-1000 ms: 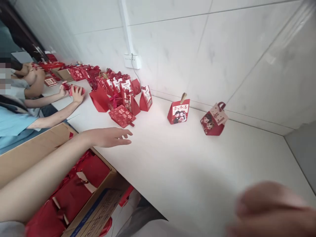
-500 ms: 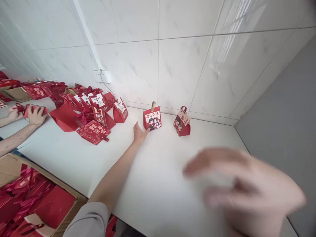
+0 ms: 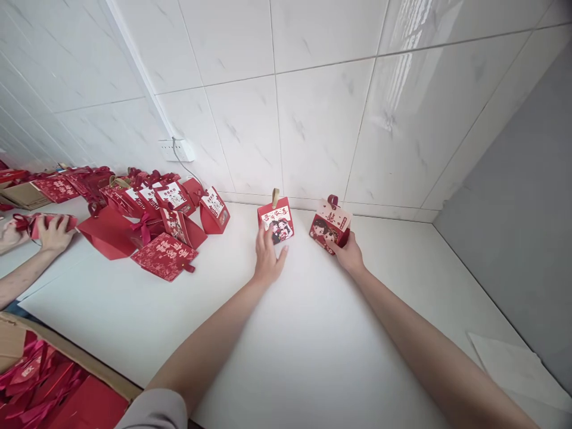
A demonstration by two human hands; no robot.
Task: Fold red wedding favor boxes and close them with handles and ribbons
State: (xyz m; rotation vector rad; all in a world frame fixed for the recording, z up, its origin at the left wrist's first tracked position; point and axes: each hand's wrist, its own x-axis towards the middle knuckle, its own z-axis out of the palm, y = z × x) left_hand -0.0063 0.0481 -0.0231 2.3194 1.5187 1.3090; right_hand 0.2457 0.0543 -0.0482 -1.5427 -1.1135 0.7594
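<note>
Two small red gift boxes stand upright near the wall. The one on the left, a box with a white panel and a cartoon couple, has a gold loop on top. My left hand is at its front lower left, thumb spread away and fingertips over its front; whether they press on it I cannot tell. To the right is a gift box with a pale pink flap and a dark red loop, turned slightly. My right hand grips it at its lower right side, thumb on the front and the other fingers hidden behind.
Several red gift boxes crowd the left, with a flat patterned one in front. A co-worker's hands hold a red box at far left. A cardboard box of red packaging is lower left. A socket is on the wall.
My right hand has swung from the lower right foreground to the right gift box and taken hold of it, turning it a little. My left hand has shifted onto the left box's front.
</note>
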